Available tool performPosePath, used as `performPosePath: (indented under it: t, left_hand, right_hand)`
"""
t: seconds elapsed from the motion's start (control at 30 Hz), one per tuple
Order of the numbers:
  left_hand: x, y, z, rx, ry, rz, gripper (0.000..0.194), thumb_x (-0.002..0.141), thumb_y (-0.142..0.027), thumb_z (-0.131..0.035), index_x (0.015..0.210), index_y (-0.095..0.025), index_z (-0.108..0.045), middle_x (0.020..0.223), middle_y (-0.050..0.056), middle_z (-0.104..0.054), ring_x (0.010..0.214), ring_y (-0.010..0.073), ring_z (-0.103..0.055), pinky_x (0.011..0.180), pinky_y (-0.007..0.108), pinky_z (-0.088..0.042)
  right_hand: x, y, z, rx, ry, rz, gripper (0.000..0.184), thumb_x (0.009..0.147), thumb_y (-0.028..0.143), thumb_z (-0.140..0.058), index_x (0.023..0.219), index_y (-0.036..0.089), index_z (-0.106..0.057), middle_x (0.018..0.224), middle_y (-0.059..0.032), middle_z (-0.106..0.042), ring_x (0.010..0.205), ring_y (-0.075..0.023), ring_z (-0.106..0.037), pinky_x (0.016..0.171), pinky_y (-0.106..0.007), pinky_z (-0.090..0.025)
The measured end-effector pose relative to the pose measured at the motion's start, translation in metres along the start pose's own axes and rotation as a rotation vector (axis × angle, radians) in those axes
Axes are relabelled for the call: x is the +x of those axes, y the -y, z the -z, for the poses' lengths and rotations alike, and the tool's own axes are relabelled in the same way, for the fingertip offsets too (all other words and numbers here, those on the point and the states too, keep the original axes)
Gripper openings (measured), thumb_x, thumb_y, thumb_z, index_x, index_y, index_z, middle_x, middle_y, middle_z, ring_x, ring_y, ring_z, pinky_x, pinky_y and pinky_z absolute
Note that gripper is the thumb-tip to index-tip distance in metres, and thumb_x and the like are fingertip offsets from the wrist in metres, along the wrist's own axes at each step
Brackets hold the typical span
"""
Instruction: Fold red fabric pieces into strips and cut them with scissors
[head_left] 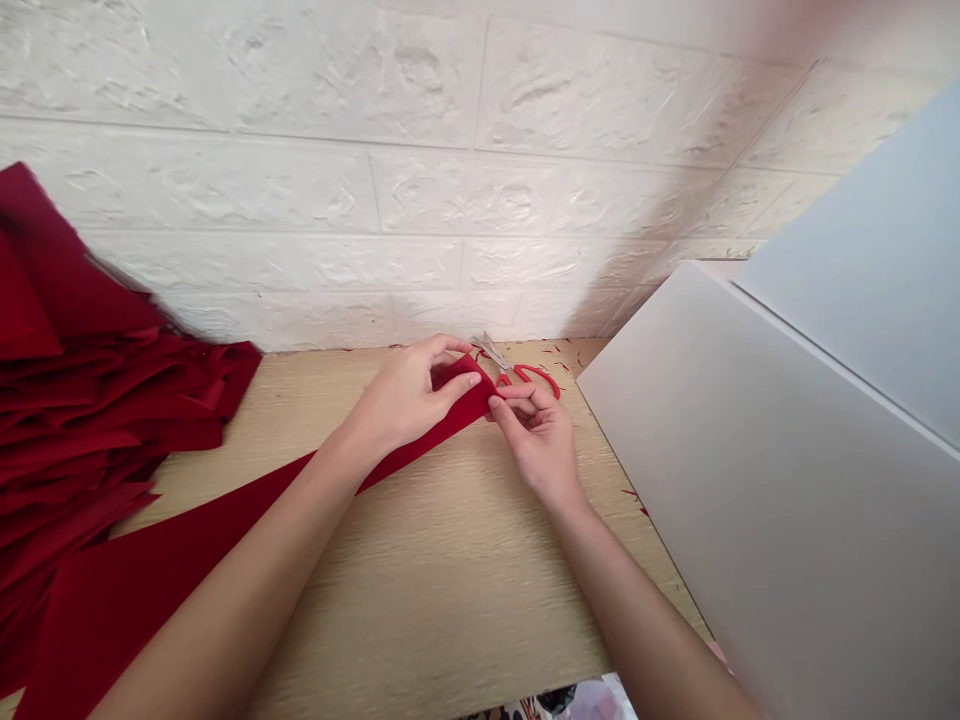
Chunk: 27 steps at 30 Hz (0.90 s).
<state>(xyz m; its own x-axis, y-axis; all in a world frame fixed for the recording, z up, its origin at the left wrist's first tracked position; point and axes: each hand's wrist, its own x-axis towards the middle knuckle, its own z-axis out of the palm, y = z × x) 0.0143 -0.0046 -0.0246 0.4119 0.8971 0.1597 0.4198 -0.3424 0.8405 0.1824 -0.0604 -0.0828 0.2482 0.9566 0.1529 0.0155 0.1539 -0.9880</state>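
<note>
A long strip of dark red fabric runs from the lower left up to the middle of the wooden table. Near its far end my left hand grips it, with the thumb on top and the fingers curled behind. My right hand pinches the corner of that same end between thumb and forefinger. Just behind the fabric's tip lie scissors with red handles, their blades pointing toward the wall. My right fingers partly cover the handles.
A large heap of folded red fabric fills the left side. White brick-patterned wall rises at the back, and a white panel borders the table on the right. Small red scraps lie near the panel and wall.
</note>
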Motion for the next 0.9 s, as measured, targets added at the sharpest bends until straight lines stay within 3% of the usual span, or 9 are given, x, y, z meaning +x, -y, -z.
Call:
performPosePath:
  t: [0.17, 0.3, 0.47, 0.63, 0.9]
  left_hand:
    - [0.0013, 0.0013, 0.0053, -0.007, 0.126, -0.033, 0.023, 0.091, -0.036, -0.056, 0.100, -0.022, -0.071, 0.105, 0.003, -0.076, 0.091, 0.0184, -0.070, 0.083, 0.030, -0.053]
    - [0.0010, 0.0003, 0.0054, 0.114, 0.087, -0.059, 0.024, 0.092, -0.034, -0.052, 0.086, -0.019, -0.071, 0.084, 0.001, -0.074, 0.074, 0.0162, -0.064, 0.070, 0.028, -0.047]
    - [0.0003, -0.0005, 0.0015, 0.094, 0.125, -0.080, 0.025, 0.091, -0.036, -0.052, 0.090, -0.020, -0.072, 0.086, 0.001, -0.074, 0.076, 0.0173, -0.065, 0.073, 0.029, -0.049]
    - [0.0007, 0.0005, 0.0063, 0.065, 0.159, -0.052, 0.035, 0.095, -0.042, -0.045, 0.085, -0.020, -0.071, 0.077, 0.000, -0.071, 0.068, 0.0165, -0.061, 0.065, 0.028, -0.049]
    - [0.0008, 0.0004, 0.0096, 0.045, 0.123, -0.008, 0.032, 0.091, -0.040, -0.050, 0.091, -0.019, -0.073, 0.087, 0.002, -0.076, 0.073, 0.0173, -0.065, 0.068, 0.028, -0.049]
  right_hand:
    - [-0.0008, -0.0009, 0.0004, 0.016, -0.007, 0.003, 0.025, 0.077, 0.042, -0.077, 0.084, 0.022, -0.064, 0.070, -0.0006, -0.072, 0.065, -0.0147, -0.067, 0.066, -0.029, -0.054]
    - [-0.0014, -0.0001, 0.0004, 0.011, 0.000, 0.008, 0.029, 0.077, 0.045, -0.076, 0.085, 0.022, -0.061, 0.068, 0.0009, -0.069, 0.061, -0.0138, -0.064, 0.062, -0.028, -0.052]
    - [-0.0018, 0.0016, 0.0005, 0.008, 0.042, 0.000, 0.031, 0.082, 0.052, -0.072, 0.087, 0.023, -0.061, 0.071, 0.0000, -0.071, 0.064, -0.0148, -0.065, 0.063, -0.029, -0.053]
    - [-0.0008, 0.0006, 0.0008, 0.019, 0.047, -0.009, 0.032, 0.081, 0.053, -0.073, 0.084, 0.023, -0.061, 0.067, 0.0012, -0.070, 0.063, -0.0150, -0.065, 0.064, -0.030, -0.055]
    - [-0.0006, -0.0004, -0.0001, 0.018, 0.048, -0.001, 0.033, 0.080, 0.053, -0.073, 0.085, 0.024, -0.061, 0.070, 0.0003, -0.072, 0.063, -0.0153, -0.066, 0.063, -0.031, -0.057]
